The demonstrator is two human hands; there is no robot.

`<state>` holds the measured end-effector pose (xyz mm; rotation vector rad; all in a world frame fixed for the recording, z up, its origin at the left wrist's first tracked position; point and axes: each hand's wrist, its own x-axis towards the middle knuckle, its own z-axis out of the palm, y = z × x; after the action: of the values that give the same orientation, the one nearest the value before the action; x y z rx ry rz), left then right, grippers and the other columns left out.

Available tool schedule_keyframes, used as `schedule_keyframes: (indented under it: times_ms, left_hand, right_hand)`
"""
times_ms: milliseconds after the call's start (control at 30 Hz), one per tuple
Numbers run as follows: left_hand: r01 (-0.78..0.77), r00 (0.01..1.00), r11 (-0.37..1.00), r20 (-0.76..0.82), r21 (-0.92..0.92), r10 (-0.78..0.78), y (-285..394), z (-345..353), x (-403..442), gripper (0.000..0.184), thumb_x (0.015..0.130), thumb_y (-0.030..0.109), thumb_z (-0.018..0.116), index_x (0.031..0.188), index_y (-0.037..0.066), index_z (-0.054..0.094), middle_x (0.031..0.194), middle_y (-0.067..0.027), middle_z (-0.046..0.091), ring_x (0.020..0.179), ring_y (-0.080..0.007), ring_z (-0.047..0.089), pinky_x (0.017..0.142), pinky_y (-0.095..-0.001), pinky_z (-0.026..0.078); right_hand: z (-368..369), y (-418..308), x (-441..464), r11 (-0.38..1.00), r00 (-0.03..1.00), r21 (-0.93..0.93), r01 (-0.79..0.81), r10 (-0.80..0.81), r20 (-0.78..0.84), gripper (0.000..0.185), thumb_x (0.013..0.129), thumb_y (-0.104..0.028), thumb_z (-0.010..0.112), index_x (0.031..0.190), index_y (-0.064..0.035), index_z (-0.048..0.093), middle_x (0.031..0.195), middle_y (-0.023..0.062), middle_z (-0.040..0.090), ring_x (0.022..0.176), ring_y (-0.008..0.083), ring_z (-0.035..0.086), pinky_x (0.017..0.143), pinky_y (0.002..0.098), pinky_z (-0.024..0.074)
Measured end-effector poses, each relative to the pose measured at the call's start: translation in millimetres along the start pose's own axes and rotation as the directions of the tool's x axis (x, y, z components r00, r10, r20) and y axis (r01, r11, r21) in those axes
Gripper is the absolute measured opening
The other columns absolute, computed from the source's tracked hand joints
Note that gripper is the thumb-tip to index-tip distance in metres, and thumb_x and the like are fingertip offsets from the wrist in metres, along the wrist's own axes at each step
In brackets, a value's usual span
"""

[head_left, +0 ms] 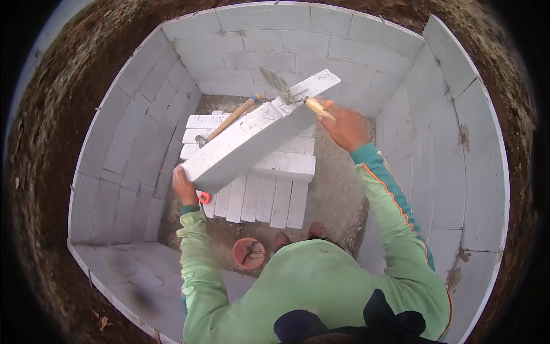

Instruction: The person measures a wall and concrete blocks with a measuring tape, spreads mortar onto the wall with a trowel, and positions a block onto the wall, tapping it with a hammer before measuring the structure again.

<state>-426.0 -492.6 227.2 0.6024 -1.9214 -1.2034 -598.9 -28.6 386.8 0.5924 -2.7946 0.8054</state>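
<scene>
A long pale concrete block (246, 140) is tilted above a stack of similar blocks, its far end up and to the right. My left hand (184, 186) grips its near left end, with the fingers partly hidden behind it. In my right hand (345, 126) is a trowel (278, 85), held by its wooden handle; the metal blade lies over the block's upper face, beside a notch. Whether the blade touches the block I cannot tell. Behind the block lies a wooden-handled hammer (232, 119), its head partly hidden. A red tape measure (205, 198) sits close to my left hand.
Stacked blocks (266, 200) lie in the middle of the floor. An orange bucket (248, 265) with tools inside stands near my feet (281, 238). Grey block walls (263, 43) surround me on all sides, with brown soil (43, 149) beyond them.
</scene>
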Motion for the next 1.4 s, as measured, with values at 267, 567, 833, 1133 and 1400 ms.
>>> schedule_keyframes:
  times_ms: [267,567,833,1133,1400]
  left_hand:
    - [-0.014,1.000,0.998,0.016,0.056,0.013,-14,-5,2,0.040,0.106,0.025,0.040,0.114,-0.006,0.065,0.110,-0.0184,0.068,0.101,-0.0287,0.064,0.093,-0.0410,0.047]
    - [0.014,0.999,0.998,0.037,0.060,-0.016,-1,-6,-4,0.041,0.106,0.026,0.040,0.118,-0.005,0.064,0.113,-0.0185,0.068,0.106,-0.0315,0.063,0.097,-0.0403,0.045]
    - [-0.130,0.991,0.983,0.052,0.127,0.125,-31,-6,5,0.032,0.104,0.014,0.040,0.116,-0.007,0.062,0.116,-0.0226,0.066,0.108,-0.0387,0.061,0.097,-0.0415,0.046]
    - [-0.231,0.973,0.948,0.032,0.218,0.230,-18,-1,2,0.026,0.102,0.009,0.041,0.110,-0.006,0.062,0.112,-0.0238,0.065,0.105,-0.0431,0.061,0.092,-0.0458,0.048]
    - [-0.264,0.964,0.935,0.039,0.236,0.262,-17,-2,2,0.033,0.105,0.018,0.041,0.110,-0.006,0.062,0.109,-0.0243,0.066,0.103,-0.0434,0.061,0.088,-0.0456,0.047]
  right_hand:
    - [-2,-11,-8,0.960,0.993,-0.253,0.118,-0.111,0.040,0.049,0.094,-0.034,0.067,0.141,-0.0272,0.058,0.094,0.0104,0.072,0.084,0.0328,0.070,0.068,0.0428,0.0550]
    - [15,-15,-14,0.835,0.952,-0.467,0.290,-0.301,0.053,0.049,0.097,-0.028,0.063,0.145,-0.0249,0.053,0.085,0.0068,0.066,0.068,0.0257,0.068,0.055,0.0403,0.0527]
    - [-41,-14,48,0.561,0.819,-0.623,0.545,-0.515,0.253,0.051,0.094,-0.014,0.059,0.143,-0.0257,0.056,0.088,0.0090,0.067,0.070,0.0243,0.070,0.053,0.0396,0.0527]
    - [-14,-36,5,0.963,0.938,-0.087,0.255,-0.269,-0.218,0.047,0.097,-0.025,0.064,0.143,-0.0244,0.055,0.105,0.0126,0.069,0.092,0.0353,0.069,0.078,0.0477,0.0551]
    - [-18,-43,6,0.971,0.947,-0.171,0.168,-0.207,-0.244,0.045,0.098,-0.033,0.061,0.142,-0.0258,0.056,0.093,0.0131,0.069,0.087,0.0357,0.069,0.073,0.0474,0.0551]
